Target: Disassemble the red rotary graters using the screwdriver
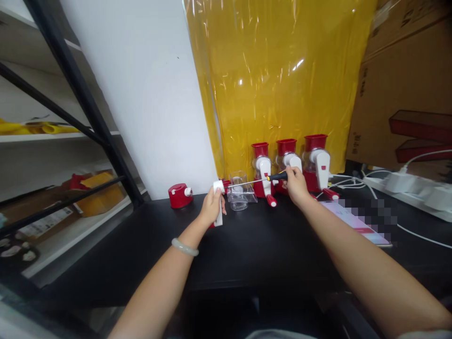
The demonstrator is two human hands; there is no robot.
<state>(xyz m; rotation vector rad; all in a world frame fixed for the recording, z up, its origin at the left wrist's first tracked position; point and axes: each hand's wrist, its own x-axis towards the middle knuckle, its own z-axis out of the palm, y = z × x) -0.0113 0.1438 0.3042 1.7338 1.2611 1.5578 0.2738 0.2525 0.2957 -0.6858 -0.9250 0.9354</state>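
My left hand [211, 207] is closed around a white crank handle [219, 214], held upright above the black table [247, 249]. A bit of red shows at its lower end. In my right hand [295, 184] is a screwdriver [278, 176] with a black and yellow grip. Its long shaft points left, and the tip reaches a small red part [226, 183] at the top of the crank handle; exact contact is too small to tell. Just behind stands a clear plastic housing [239, 197]. A red base part [180, 196] with a white fitting sits to the left.
Three red and white rotary graters [317, 165] stand at the back right. A tablet-like device [360, 223], white cables and a power strip [416, 190] lie at the right. Behind are a yellow plastic curtain [278, 80] and a cardboard box [406, 94]; shelving [63, 139] stands left.
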